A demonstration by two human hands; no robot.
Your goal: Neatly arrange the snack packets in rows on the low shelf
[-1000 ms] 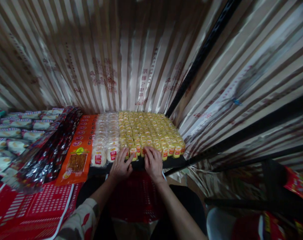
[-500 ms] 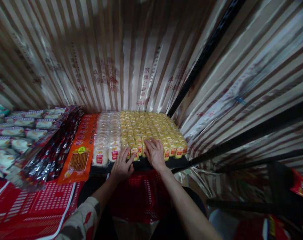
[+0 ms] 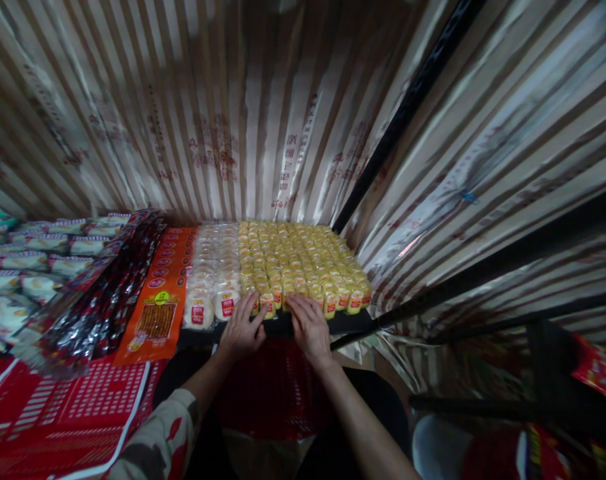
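Rows of small yellow wrapped cakes [image 3: 293,257] with red labels fill the right end of the shelf. My left hand [image 3: 240,330] rests at their front edge, fingers spread, its fingertips touching the leftmost front packs. My right hand [image 3: 310,330] lies against the front row a little to the right, fingers stretched forward over the packs. Neither hand grips anything that I can see. Left of the yellow packs stand two rows of round white wrapped cakes [image 3: 197,313] with red labels.
An orange snack packet [image 3: 155,327] and a heap of dark shiny packets [image 3: 97,300] lie farther left, beside white wrapped packs [image 3: 33,260]. Red baskets [image 3: 83,413] sit below. A striped sheet [image 3: 263,100] hangs behind, with black shelf bars [image 3: 407,113] at right.
My right hand has drawn back slightly toward me, from over the yellow packs to their front edge. My left hand has stayed nearly in place.
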